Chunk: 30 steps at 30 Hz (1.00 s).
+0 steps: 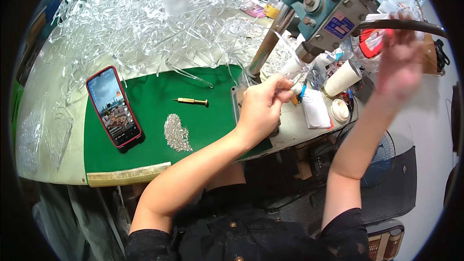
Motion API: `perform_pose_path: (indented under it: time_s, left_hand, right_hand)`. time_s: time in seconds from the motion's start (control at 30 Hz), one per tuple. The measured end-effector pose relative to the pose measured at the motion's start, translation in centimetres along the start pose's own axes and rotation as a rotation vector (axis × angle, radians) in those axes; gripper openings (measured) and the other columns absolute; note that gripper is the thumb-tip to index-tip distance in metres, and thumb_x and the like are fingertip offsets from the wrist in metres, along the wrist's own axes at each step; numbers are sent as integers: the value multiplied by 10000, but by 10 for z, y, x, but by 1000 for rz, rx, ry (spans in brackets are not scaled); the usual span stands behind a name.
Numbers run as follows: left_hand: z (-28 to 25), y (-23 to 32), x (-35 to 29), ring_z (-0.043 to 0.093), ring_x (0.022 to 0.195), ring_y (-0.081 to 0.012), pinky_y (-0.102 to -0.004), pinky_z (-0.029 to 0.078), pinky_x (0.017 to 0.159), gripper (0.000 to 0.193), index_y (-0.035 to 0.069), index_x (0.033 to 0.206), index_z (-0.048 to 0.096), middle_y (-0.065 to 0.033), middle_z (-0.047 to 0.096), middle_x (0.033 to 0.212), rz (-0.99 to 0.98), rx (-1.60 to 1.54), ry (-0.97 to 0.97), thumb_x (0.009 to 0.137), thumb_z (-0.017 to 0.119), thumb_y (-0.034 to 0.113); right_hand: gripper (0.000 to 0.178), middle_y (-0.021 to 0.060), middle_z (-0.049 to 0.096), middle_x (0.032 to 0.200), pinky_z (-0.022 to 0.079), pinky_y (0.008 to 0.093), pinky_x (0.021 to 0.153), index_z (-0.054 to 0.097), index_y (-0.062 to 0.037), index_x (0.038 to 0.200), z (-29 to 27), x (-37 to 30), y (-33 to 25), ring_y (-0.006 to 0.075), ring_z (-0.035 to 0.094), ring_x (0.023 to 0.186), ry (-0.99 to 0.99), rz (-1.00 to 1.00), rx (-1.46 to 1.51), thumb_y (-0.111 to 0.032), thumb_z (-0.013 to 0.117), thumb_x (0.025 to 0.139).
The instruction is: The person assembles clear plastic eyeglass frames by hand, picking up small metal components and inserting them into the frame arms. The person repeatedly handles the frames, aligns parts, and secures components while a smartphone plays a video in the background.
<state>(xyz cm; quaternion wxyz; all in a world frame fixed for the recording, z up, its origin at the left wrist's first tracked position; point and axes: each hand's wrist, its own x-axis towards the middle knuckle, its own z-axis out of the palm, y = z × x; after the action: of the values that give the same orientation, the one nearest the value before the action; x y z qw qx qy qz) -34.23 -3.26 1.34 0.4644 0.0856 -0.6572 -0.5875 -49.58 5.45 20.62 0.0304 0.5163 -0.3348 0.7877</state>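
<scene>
My left hand (263, 108) is closed in a pinch beneath the head of a teal bench press (333, 17). A clear plastic piece (298, 74) sticks out from its fingertips; its exact shape is hard to make out. At the right, my right hand (400, 65) is raised and smeared by motion. It overlaps the press's dark curved lever (425, 25), and whether the fingers grip it does not show. Left of my left hand, a green mat (150, 101) bears a small brass-coloured screwdriver (192, 101) and a pile of tiny shiny pieces (176, 134).
A red-cased phone (114, 107) with a lit screen lies on the mat. Tangled clear plastic strips (140, 14) heap up behind it. Near the press are a white cup (342, 78), a white notepad (316, 109) and a round lid (339, 110). A fan (379, 157) stands below the table edge.
</scene>
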Motion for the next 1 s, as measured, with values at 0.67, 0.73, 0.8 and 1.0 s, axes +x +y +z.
perform_pose_path:
  time_s: [0.67, 0.73, 0.8, 1.0]
  left_hand:
    - [-104, 69, -51, 639, 792, -178, -301, 501, 734, 452, 35, 1266, 428, -90, 614, 872, 136, 421, -101, 856, 599, -48]
    - [-143, 106, -79, 549, 872, -160, -287, 470, 810, 633, -2, 1383, 327, -113, 527, 996, 36, 337, -128, 777, 441, -147]
    - [-173, 137, -95, 570, 930, -205, -326, 473, 849, 568, -4, 1357, 387, -139, 560, 1048, 16, 429, -189, 805, 467, -115]
    - [-228, 169, -143, 572, 1156, -321, -446, 455, 997, 431, -1, 1289, 511, -202, 584, 1226, 361, 1260, 113, 872, 591, 69]
  right_hand:
    - [192, 46, 572, 965, 454, 259, 746, 610, -5, 1103, 43, -187, 45, 115, 539, 852, -428, 272, -304, -47, 501, 951]
    - [311, 56, 535, 877, 450, 309, 673, 664, -72, 1096, 64, -230, 58, 187, 531, 776, -953, 281, -372, 22, 563, 818]
    - [420, 68, 502, 850, 443, 327, 670, 678, -122, 1128, 79, -264, 66, 237, 519, 767, -1139, 149, -465, 23, 585, 745]
    - [456, 52, 486, 857, 420, 343, 672, 677, -150, 1148, 99, -278, 70, 230, 501, 782, -1245, -4, -565, -3, 595, 724]
